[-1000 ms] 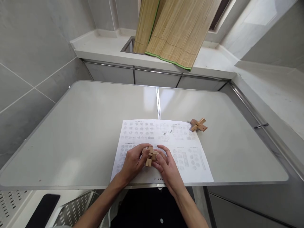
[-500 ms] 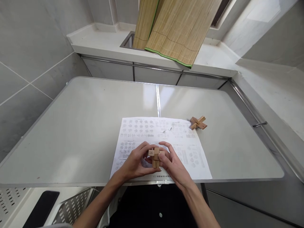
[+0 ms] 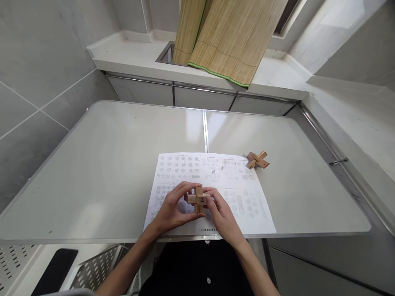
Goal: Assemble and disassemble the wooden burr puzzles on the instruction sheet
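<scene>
Over the tabletop's [image 3: 108, 164] front edge, our left hand [image 3: 173, 205] and right hand [image 3: 224, 211] pinch a brown wooden block cross [image 3: 198, 200], bars interlocked, completeness unclear; another reddish-brown wooden cross [image 3: 258, 160] lies interlocked, closer to the right edge.

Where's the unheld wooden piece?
Head view, right of centre: the wooden piece lies at the far right corner of the printed sheet, beyond the right hand.

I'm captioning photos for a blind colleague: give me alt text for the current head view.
A cross-shaped wooden block assembly is in the grip of a person's left hand and right hand, over a printed sheet on a pale table. A second cross-shaped wooden piece lies at the sheet's far right corner.
</scene>
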`<state>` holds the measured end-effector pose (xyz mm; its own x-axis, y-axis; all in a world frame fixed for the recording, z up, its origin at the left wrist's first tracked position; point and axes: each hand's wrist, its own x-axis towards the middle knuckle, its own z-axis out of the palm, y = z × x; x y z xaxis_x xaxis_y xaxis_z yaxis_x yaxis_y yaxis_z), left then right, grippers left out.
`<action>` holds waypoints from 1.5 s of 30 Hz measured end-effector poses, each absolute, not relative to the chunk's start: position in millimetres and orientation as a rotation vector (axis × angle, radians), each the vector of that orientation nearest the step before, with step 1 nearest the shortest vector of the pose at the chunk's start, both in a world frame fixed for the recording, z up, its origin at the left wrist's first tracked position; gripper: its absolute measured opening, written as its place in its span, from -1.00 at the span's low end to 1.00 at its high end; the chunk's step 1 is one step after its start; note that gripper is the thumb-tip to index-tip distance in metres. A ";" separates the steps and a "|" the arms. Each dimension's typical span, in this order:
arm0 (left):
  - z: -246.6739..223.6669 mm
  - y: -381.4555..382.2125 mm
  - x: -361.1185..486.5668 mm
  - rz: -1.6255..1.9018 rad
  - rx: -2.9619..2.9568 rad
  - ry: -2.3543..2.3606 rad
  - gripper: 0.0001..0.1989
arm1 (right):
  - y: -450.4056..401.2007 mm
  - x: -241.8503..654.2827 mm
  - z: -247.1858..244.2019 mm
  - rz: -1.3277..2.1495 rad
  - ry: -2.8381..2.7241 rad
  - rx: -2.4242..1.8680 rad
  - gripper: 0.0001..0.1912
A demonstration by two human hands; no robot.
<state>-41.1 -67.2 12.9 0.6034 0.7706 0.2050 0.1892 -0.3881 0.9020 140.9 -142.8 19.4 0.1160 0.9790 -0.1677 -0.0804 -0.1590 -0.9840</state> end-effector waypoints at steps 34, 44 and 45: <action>17.6 -45.0 -99.1 0.685 2.091 1.262 -0.68 | -140.4 291.9 -25.0 0.171 -0.846 -2.092 -0.54; 6.5 -48.3 -129.0 0.766 1.914 1.716 -0.53 | -185.3 253.7 -20.1 0.536 -0.977 -1.726 -0.60; 7.8 -47.5 -127.4 0.755 1.906 1.729 -0.52 | -186.6 251.6 -21.8 0.607 -0.993 -1.692 -0.58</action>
